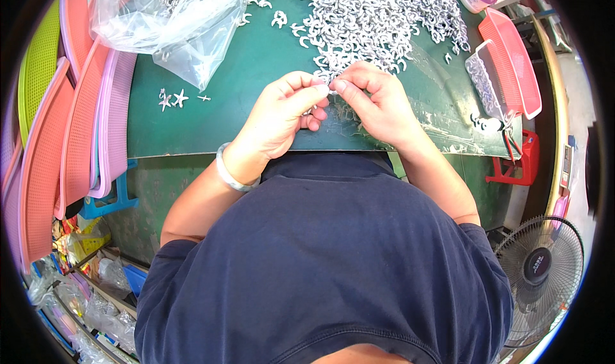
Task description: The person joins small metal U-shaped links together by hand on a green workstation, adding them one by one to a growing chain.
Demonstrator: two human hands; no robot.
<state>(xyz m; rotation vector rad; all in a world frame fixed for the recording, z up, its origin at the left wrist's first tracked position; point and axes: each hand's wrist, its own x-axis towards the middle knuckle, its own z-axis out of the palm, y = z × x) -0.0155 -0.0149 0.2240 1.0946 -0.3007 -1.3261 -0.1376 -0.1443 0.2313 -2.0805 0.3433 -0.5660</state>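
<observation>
My left hand (282, 111), with a pale bangle (229, 172) on its wrist, is closed in a pinch between thumb and forefinger. Opposite it, my right hand (378, 101) pinches too, and the fingertips of both almost meet over the table's near part. A tiny silvery piece (331, 87) shows between them, mostly hidden, so its exact kind cannot be made out. Just beyond the hands spreads a large heap of small silvery crescent-shaped pieces (378, 24). To the left lie a few star-shaped metal charms (180, 97) and a small clasp-like part (204, 98).
The green table (211, 130) carries a clear plastic bag (173, 31) at back left. Right are a pink basket (512, 63), a clear tray of small parts (485, 85) and a red stool (525, 159). Stacked plastic baskets (45, 165) stand left; a fan (538, 268) stands lower right.
</observation>
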